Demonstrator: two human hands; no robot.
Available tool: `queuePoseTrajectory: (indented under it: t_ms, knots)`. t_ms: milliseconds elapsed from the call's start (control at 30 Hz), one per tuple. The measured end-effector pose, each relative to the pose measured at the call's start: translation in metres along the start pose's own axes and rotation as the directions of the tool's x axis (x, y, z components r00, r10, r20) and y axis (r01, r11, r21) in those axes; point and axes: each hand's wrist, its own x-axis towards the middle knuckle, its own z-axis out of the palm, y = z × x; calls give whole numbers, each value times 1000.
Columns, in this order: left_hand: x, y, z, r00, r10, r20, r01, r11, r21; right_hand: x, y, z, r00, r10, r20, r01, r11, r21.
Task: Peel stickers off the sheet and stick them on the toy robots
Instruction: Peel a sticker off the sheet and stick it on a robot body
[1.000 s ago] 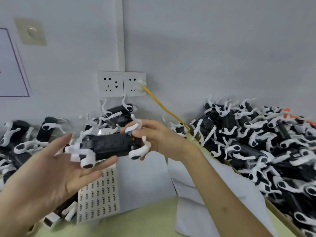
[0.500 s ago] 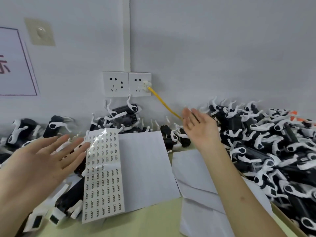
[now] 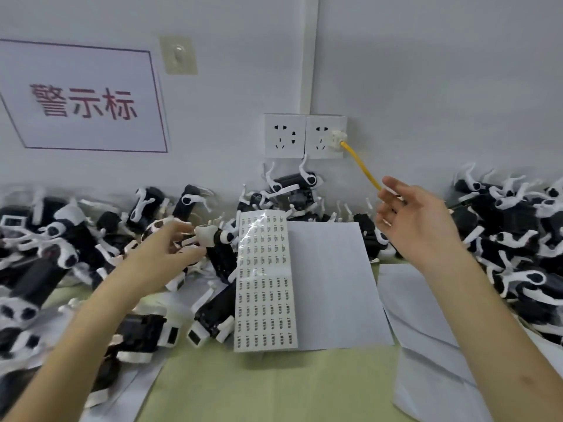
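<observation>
Left hand [image 3: 164, 251] reaches into the left robot pile [image 3: 61, 239], fingers about the white legs of one robot [image 3: 219, 239]; too blurred to tell grip from mere touch. Right hand [image 3: 417, 220] hangs raised, fingers spread, holding nothing. Sticker sheet [image 3: 265, 284] lies on white paper [image 3: 332, 284] mid tabletop [image 3: 274, 388], its left edge against robots. Risk: legs in the pile interlock, so lifting one robot likely drags neighbours onto the sheet, shifting or creasing it. Second pile [image 3: 518, 233] crowds the right side. Yellow cable [image 3: 362, 166] slants down behind the right hand, a likely snag if that hand swings back.
</observation>
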Motion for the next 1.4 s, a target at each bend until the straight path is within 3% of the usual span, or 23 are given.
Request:
queuePoseTrajectory:
  t_ms: [100,467,600,767,833,933,967,1033,1167,1300,1400]
  knots:
    - [-2,-6,4,999,31,-35,-25,988,150,-1,8,4,999,27,24,-27,1000,-6]
    - [-3,-4,13,967,201,-156,-148,943,298,-3,28,17,996,85,41,-82,995,-52]
    - [-9,5,19,946,314,-81,-272,905,326,-7,32,22,992,110,54,-106,992,-70]
    - [-12,10,31,894,351,-279,-277,922,270,-13,37,35,989,123,85,-105,977,-187]
    - [-11,11,30,867,328,-376,-302,945,128,-17,43,42,978,162,128,-100,915,-392]
    - [-13,17,26,822,264,-504,-321,947,-28,-30,61,55,936,322,143,-113,658,-744]
    - [-14,19,25,807,238,-540,-320,945,-63,-34,69,59,913,379,153,-114,596,-795]
    - [-17,22,24,781,193,-595,-325,938,-121,-42,83,65,883,416,218,-82,593,-801]
    - [-21,26,19,769,112,-629,-349,898,-267,-46,89,70,892,289,347,40,714,-699]
    - [-28,36,10,729,136,-671,-424,859,-286,-43,81,71,951,70,302,146,759,-634]
    - [-34,45,1,700,212,-682,-487,840,-239,-42,67,71,946,-114,304,280,760,-587]
